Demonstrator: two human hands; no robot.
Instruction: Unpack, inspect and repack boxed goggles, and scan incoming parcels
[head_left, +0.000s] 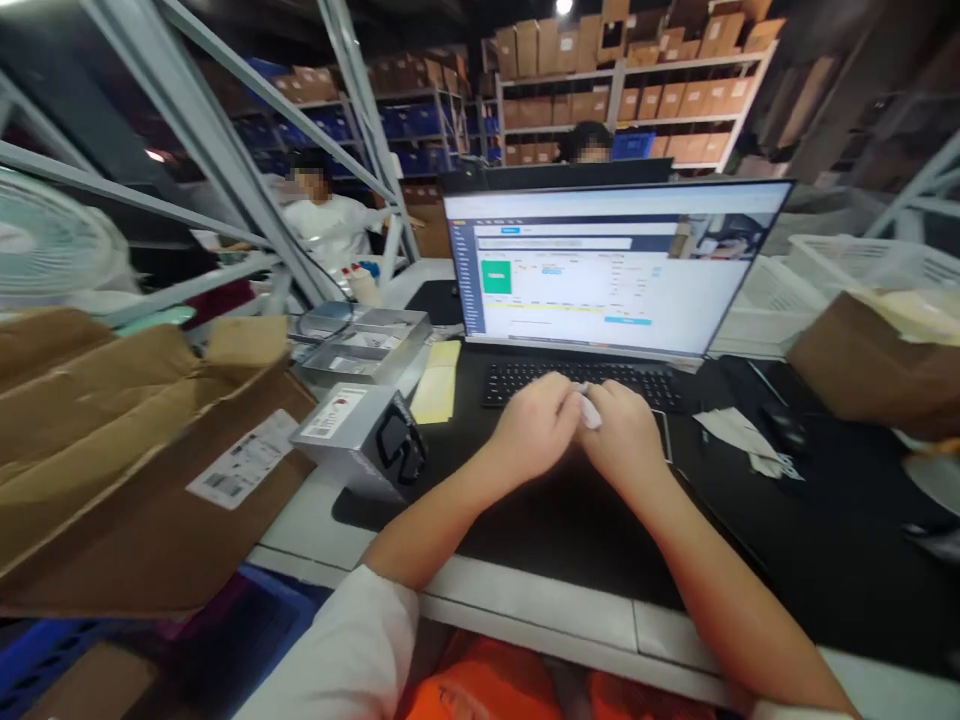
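Note:
My left hand and my right hand meet in front of the black keyboard, fingers curled in. Between them a small white piece, which looks like crumpled paper or film, pokes out; most of it is hidden by the fingers. Both hands are closed on it, above the black desk mat. Beyond the keyboard stands a lit monitor. To the left of my hands is a silver-grey box with a white label and a black mark on its side.
An open cardboard carton stands at the left. Yellow slips and a grey divided tray lie behind the silver-grey box. On the right are white papers, a mouse and a brown box. Two people are beyond the desk.

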